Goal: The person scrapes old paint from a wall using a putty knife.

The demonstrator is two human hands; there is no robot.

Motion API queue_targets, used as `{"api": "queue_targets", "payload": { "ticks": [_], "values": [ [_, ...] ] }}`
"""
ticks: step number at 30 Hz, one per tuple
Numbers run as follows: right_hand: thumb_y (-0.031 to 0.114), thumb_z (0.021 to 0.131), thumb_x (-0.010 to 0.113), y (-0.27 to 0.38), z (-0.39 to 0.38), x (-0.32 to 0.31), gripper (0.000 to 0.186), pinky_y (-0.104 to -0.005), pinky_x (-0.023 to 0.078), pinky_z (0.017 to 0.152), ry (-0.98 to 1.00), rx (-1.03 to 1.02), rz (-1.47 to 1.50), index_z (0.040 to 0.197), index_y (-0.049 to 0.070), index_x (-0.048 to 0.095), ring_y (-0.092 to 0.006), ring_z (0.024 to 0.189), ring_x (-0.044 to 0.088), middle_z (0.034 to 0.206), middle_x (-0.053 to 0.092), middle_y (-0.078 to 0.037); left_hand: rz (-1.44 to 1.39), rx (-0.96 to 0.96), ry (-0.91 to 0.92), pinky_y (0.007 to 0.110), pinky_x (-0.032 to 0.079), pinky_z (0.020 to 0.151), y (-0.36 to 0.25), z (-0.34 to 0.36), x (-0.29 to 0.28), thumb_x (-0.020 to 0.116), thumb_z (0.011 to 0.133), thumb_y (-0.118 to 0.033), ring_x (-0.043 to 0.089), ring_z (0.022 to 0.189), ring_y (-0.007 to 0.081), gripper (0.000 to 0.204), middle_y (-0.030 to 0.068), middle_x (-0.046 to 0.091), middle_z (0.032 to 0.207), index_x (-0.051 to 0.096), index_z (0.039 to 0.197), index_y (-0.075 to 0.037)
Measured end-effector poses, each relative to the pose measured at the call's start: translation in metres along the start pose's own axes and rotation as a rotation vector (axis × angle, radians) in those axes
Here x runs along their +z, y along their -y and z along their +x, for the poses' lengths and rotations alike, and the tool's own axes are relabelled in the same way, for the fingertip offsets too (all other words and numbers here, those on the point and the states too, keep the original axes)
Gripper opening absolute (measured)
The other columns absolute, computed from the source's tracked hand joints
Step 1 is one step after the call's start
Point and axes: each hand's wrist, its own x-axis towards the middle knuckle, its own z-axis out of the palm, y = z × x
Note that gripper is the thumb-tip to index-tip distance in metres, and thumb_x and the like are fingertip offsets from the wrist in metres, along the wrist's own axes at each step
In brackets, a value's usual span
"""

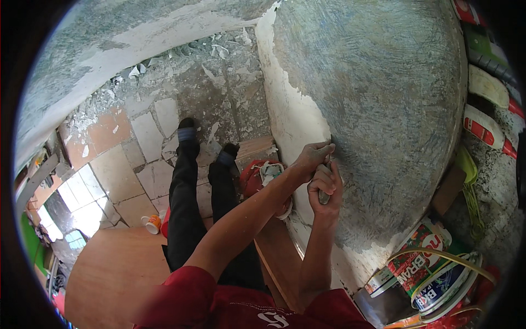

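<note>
My right hand [327, 186] is wrapped round a short hand tool, whose rounded, dusty handle end [324, 198] pokes out below the fingers. It may be a scraper, but its working end is hidden. Just above it my left hand [312, 159] is closed, fingers pressed together at the tool's upper end against the wall. The wall [389, 109] bears a rough, scratched blue-grey coat. Along its left side runs a bare whitish strip [290, 104] with a jagged edge, and both hands are at that edge.
Flakes and dust cover the broken tile floor [203, 93] by my feet. A red bag [252, 178] lies near the wall's foot. Paint buckets [422, 257] stand lower right; a green plastic tool [468, 170] and red-and-white items lie on the right ledge. A round-edged wooden board [115, 274] is lower left.
</note>
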Motion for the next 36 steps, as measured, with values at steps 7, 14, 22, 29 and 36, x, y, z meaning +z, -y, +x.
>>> {"api": "queue_targets", "payload": {
  "ticks": [7, 14, 22, 29, 36],
  "values": [
    [0.014, 0.096, 0.042, 0.009, -0.024, -0.005, 0.021, -0.0199, 0.037, 0.035, -0.029, -0.002, 0.048, 0.092, -0.005, 0.049, -0.0096, 0.04, 0.038, 0.056, 0.036, -0.002, -0.086, 0.008, 0.006, 0.023, 0.039, 0.05, 0.023, -0.011, 0.014, 0.057, 0.091, -0.029, 0.045, 0.057, 0.0059, 0.032, -0.003, 0.048, 0.066, 0.057, 0.107, -0.001],
    [0.017, 0.098, 0.039, 0.01, -0.008, -0.012, 0.025, -0.0206, 0.037, 0.034, -0.029, 0.005, 0.0, 0.094, -0.005, 0.048, -0.0084, 0.04, 0.039, 0.056, 0.037, -0.001, -0.09, 0.021, 0.043, 0.021, 0.04, 0.052, 0.026, 0.0, -0.003, 0.057, 0.091, -0.031, 0.046, 0.06, 0.0046, 0.047, -0.0018, 0.053, 0.075, 0.051, 0.123, 0.002],
    [0.02, 0.099, 0.036, 0.013, -0.007, -0.015, 0.029, -0.0188, 0.034, 0.031, -0.029, 0.0, 0.012, 0.097, -0.006, 0.05, -0.0071, 0.038, 0.037, 0.056, 0.037, -0.001, 0.009, 0.054, 0.011, 0.02, 0.043, 0.051, 0.024, 0.002, -0.003, 0.058, 0.09, -0.03, 0.048, 0.059, 0.0048, 0.051, 0.0006, 0.057, 0.081, 0.046, 0.129, 0.001],
    [0.021, 0.099, 0.035, 0.008, -0.016, -0.023, 0.03, -0.0189, 0.034, 0.031, -0.001, -0.046, -0.029, 0.099, -0.005, 0.05, -0.0068, 0.038, 0.036, 0.057, 0.038, -0.002, -0.011, 0.069, -0.026, 0.021, 0.036, 0.05, 0.031, -0.009, 0.005, 0.053, 0.093, -0.031, 0.042, 0.056, 0.0048, 0.037, -0.0037, 0.044, 0.066, 0.056, 0.109, 0.002],
    [0.022, 0.1, 0.034, 0.012, -0.002, -0.024, 0.032, -0.0188, 0.034, 0.03, 0.014, -0.012, -0.039, 0.099, -0.005, 0.051, -0.0071, 0.038, 0.036, 0.057, 0.039, -0.002, 0.031, 0.043, 0.02, 0.019, 0.043, 0.053, 0.019, 0.0, -0.007, 0.057, 0.09, -0.033, 0.047, 0.059, 0.0032, 0.062, 0.0016, 0.059, 0.092, 0.034, 0.138, 0.0]
  ]
}}
